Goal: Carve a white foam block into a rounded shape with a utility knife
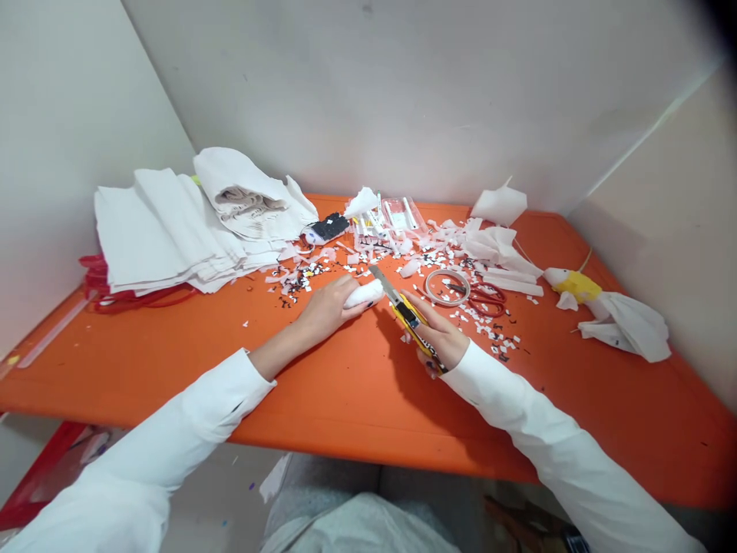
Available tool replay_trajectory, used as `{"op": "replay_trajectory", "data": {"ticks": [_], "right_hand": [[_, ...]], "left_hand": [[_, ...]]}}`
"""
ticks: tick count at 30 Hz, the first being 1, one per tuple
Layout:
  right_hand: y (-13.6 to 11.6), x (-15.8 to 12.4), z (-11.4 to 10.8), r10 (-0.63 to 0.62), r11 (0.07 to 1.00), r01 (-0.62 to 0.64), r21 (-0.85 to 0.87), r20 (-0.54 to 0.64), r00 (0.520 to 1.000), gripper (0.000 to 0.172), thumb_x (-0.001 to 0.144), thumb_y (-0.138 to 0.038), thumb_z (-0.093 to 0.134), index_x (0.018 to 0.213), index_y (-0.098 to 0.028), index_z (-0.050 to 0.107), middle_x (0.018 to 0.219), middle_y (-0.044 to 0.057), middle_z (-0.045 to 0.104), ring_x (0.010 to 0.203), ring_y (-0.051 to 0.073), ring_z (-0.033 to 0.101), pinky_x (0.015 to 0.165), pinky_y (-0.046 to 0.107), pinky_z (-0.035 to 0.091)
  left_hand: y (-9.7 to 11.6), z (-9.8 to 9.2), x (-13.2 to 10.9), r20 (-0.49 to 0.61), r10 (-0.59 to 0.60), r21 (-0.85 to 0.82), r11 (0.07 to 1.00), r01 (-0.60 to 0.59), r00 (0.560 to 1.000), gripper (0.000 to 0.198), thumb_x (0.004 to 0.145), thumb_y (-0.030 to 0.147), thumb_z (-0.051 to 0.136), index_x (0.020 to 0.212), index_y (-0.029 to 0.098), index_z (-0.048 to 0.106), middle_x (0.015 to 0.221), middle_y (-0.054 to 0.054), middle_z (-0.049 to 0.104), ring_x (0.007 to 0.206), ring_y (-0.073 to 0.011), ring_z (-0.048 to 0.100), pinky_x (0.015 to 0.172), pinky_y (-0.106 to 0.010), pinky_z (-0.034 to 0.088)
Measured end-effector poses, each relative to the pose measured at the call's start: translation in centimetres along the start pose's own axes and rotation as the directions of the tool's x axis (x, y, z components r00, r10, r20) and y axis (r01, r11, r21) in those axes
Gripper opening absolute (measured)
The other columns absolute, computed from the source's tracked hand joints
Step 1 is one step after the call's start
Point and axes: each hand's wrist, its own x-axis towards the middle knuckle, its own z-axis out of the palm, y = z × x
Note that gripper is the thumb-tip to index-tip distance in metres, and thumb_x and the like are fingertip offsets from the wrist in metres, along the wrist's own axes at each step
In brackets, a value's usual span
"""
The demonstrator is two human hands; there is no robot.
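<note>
My left hand (329, 309) is closed around a small white roll (364, 294), perhaps rolled paper, just above the orange table (322, 407). A yellow and black box cutter (406, 313) lies in the closed grip of my right hand (441, 338), its blade out and pointing up and to the left. The blade's tip is close beside the right end of the roll; whether they touch I cannot tell. Right of the cutter, a roll of clear tape (447, 287) rests by red-handled scissors (488, 299), whose blades are partly hidden among paper scraps.
White paper sheets (155, 230) are stacked at the left over a red bag (95, 273). Paper scraps (295, 280) litter the middle. Behind them are a black eraser-like block (328, 228) and markers in a clear pack (403, 215). A paper bird-like figure (576, 286) lies right.
</note>
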Motion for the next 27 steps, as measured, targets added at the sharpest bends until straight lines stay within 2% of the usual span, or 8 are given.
{"op": "replay_trajectory", "data": {"ticks": [5, 12, 15, 21, 27], "right_hand": [[0.2, 0.7, 0.6, -0.028, 1.0, 0.028, 0.007, 0.029, 0.999, 0.065, 0.09, -0.018, 0.038, 0.15, -0.035, 0.02, 0.075, -0.005, 0.048, 0.033, 0.005, 0.04, 0.028, 0.018, 0.034], [1.2, -0.6, -0.1, -0.027, 0.998, 0.027, 0.054, -0.001, 1.0, 0.063, 0.091, -0.028, 0.045, 0.149, -0.038, 0.023, 0.077, -0.004, 0.051, 0.031, 0.003, 0.039, 0.026, 0.017, 0.029], [1.1, -0.6, -0.1, -0.006, 0.998, 0.006, 0.058, 0.0, 1.0, 0.065, 0.09, -0.03, 0.049, 0.149, -0.039, 0.023, 0.077, -0.004, 0.053, 0.032, 0.003, 0.039, 0.027, 0.017, 0.03], [0.5, 0.2, 0.6, -0.019, 1.0, 0.019, 0.017, 0.02, 1.0, 0.065, 0.09, -0.026, 0.047, 0.149, -0.039, 0.023, 0.078, -0.003, 0.051, 0.033, 0.004, 0.041, 0.027, 0.019, 0.033], [1.4, -0.9, 0.4, -0.038, 0.999, 0.038, 0.019, 0.001, 0.999, 0.062, 0.091, -0.03, 0.044, 0.149, -0.038, 0.023, 0.08, -0.002, 0.049, 0.032, 0.004, 0.04, 0.027, 0.018, 0.029]], "left_hand": [[0.3, -0.2, 0.1, -0.015, -0.003, -0.012, 1.0, 0.003, 1.0, 0.028, 0.091, 0.045, 0.049, 0.08, 0.02, 0.052, 0.081, -0.004, 0.057, 0.074, -0.0191, 0.057, 0.063, -0.028, 0.038], [0.5, 0.0, -0.1, -0.025, -0.095, -0.046, 0.995, 0.094, 0.995, 0.025, 0.091, 0.043, 0.048, 0.096, 0.019, 0.056, 0.089, -0.005, 0.06, 0.079, -0.0208, 0.057, 0.067, -0.03, 0.041], [0.6, 0.0, 0.0, -0.013, -0.105, -0.047, 0.993, 0.105, 0.994, 0.025, 0.09, 0.043, 0.048, 0.092, 0.019, 0.056, 0.086, -0.005, 0.059, 0.078, -0.0205, 0.057, 0.067, -0.03, 0.041], [0.6, 0.0, 0.3, -0.004, -0.043, -0.069, 0.997, 0.043, 0.999, 0.029, 0.09, 0.047, 0.048, 0.084, 0.019, 0.054, 0.084, -0.005, 0.057, 0.077, -0.0206, 0.056, 0.067, -0.03, 0.041], [0.0, 0.1, 0.3, -0.017, -0.1, -0.133, 0.986, 0.097, 0.995, 0.022, 0.088, 0.04, 0.049, 0.084, 0.019, 0.053, 0.083, -0.004, 0.055, 0.074, -0.0189, 0.053, 0.066, -0.029, 0.04]]}}
